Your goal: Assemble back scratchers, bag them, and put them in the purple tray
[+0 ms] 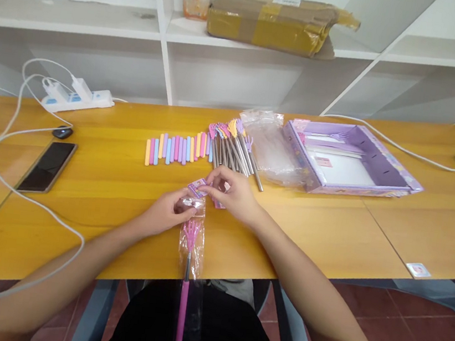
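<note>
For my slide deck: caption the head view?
Both hands hold a bagged pink back scratcher over a yellow table.

This is looking like a small packing or stockroom workspace rather than a home. A long orange wooden surface point(370, 234) is carrying batches of identical goods, and white open shelving point(165, 34) at twelve o'clock is holding a taped brown cardboard parcel point(272, 22). A white power strip point(78, 96) is lying at ten o'clock, and dark red floor tiles point(399, 327) are showing at four o'clock.
</note>
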A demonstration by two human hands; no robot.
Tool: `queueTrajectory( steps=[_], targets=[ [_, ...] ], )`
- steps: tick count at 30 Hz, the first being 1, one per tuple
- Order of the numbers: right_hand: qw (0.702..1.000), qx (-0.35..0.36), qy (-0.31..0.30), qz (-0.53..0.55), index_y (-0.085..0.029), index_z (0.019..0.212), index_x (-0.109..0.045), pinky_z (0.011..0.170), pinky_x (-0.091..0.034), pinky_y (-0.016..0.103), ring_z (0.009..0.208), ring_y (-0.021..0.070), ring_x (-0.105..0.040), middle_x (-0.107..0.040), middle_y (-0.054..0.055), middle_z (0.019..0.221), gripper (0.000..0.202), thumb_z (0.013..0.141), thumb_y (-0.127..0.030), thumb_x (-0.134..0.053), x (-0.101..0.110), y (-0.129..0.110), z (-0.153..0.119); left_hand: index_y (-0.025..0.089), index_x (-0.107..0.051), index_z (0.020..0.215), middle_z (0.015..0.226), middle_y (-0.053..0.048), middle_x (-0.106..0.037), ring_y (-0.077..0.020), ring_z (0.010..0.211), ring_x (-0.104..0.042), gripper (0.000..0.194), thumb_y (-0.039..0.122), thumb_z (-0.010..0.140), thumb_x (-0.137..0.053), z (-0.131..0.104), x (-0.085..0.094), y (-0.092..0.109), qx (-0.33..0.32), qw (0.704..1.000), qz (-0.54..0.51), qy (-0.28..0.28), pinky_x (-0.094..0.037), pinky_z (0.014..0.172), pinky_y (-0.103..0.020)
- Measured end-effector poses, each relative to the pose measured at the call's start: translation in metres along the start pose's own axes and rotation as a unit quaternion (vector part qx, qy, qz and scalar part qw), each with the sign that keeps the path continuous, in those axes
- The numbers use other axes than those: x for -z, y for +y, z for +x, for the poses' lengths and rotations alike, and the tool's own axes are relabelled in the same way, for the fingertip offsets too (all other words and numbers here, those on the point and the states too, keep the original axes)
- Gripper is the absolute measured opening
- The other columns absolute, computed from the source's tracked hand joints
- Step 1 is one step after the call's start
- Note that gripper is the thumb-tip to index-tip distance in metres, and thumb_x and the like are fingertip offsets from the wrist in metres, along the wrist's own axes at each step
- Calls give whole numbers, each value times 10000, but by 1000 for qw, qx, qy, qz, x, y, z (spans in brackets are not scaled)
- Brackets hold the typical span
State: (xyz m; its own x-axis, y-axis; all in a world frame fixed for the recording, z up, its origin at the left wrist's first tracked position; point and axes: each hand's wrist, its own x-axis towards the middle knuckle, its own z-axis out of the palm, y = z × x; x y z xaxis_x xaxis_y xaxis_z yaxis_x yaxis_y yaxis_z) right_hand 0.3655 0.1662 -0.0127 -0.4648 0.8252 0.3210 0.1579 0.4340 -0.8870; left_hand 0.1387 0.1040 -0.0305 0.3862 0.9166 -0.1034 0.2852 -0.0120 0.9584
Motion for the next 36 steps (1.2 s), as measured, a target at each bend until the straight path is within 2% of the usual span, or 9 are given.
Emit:
queueTrajectory(
  steps=[3, 12, 17, 20, 22, 25, 29, 33, 36],
  targets=[
    [999, 5, -31, -21, -222, 946, -633, 588, -421, 283, 573, 120, -560, -632, -43, 697, 362, 958, -554, -778, 1, 0, 1, 179, -688, 1247, 886, -15, -709, -156, 723, -622, 401, 425, 932, -732, 0, 0, -3, -6, 1000, 7, 3, -523, 690, -289],
    [982, 115, -94, -120, -211, 973, -705, 689, -443, 287, 736, 143, -571, -649, 2, 859, 213, 999, -414, -767, 6, 0, 2, 178, -715, 1112, 905, -39, -714, -193, 803, -647, 326, 445, 925, -738, 0, 0, -8, -18, 999, 42, 1, -551, 734, -319],
    [978, 136, -113, -109, -235, 1004, -754, 855, -518, 367, 941, 204, -624, -639, 64, 1066, 193, 1045, -410, -684, 5, -4, 1, 191, -712, 1062, 908, -38, -705, -195, 805, -638, 266, 424, 934, -719, 0, 1, -7, -38, 998, 51, 1, -549, 745, -329],
    [984, 122, -102, -85, -233, 1008, -768, 950, -525, 401, 1047, 219, -642, -654, 82, 1163, 222, 1078, -383, -620, 5, -7, 1, 194, -707, 1117, 920, -40, -712, -203, 826, -650, 283, 406, 929, -716, -1, 1, -6, -32, 998, 47, -2, -557, 767, -344],
    [986, 104, -117, -50, -229, 998, -772, 948, -529, 388, 1019, 202, -662, -696, 69, 1107, 261, 1100, -376, -582, 7, -7, 2, 196, -697, 1147, 943, -45, -722, -210, 848, -664, 298, 398, 929, -715, -1, 1, -5, -26, 999, 41, -5, -561, 786, -353],
    [989, 59, -137, 9, -221, 951, -779, 817, -545, 332, 880, 167, -668, -715, 42, 961, 353, 1117, -422, -541, 9, -7, 3, 202, -679, 1169, 993, -50, -735, -218, 879, -682, 313, 393, 926, -728, -2, 2, -5, -21, 999, 39, -5, -566, 799, -358],
    [987, 1, -146, 61, -208, 913, -785, 619, -509, 269, 745, 128, -622, -682, 38, 931, 478, 1106, -550, -514, 14, -9, 3, 205, -637, 1243, 1081, -73, -743, -224, 935, -707, 372, 367, 927, -749, -2, 3, -6, -22, 999, 27, -4, -580, 839, -372],
    [983, -37, -159, 84, -212, 918, -795, 598, -500, 266, 665, 107, -580, -686, 28, 907, 533, 1090, -626, -506, 17, -11, 2, 222, -565, 1317, 1235, -109, -721, -237, 1034, -730, 432, 364, 951, -745, -2, 3, -6, -12, 1000, 5, -14, -586, 915, -400],
    [987, -42, -137, 75, -207, 949, -811, 628, -501, 287, 657, 114, -585, -680, 31, 889, 548, 1089, -637, -501, 17, -9, 2, 275, -389, 1460, 1408, -143, -662, -243, 1116, -736, 637, 346, 948, -762, -4, 1, -4, -21, 999, -44, -6, -587, 952, -405]
  ],
)
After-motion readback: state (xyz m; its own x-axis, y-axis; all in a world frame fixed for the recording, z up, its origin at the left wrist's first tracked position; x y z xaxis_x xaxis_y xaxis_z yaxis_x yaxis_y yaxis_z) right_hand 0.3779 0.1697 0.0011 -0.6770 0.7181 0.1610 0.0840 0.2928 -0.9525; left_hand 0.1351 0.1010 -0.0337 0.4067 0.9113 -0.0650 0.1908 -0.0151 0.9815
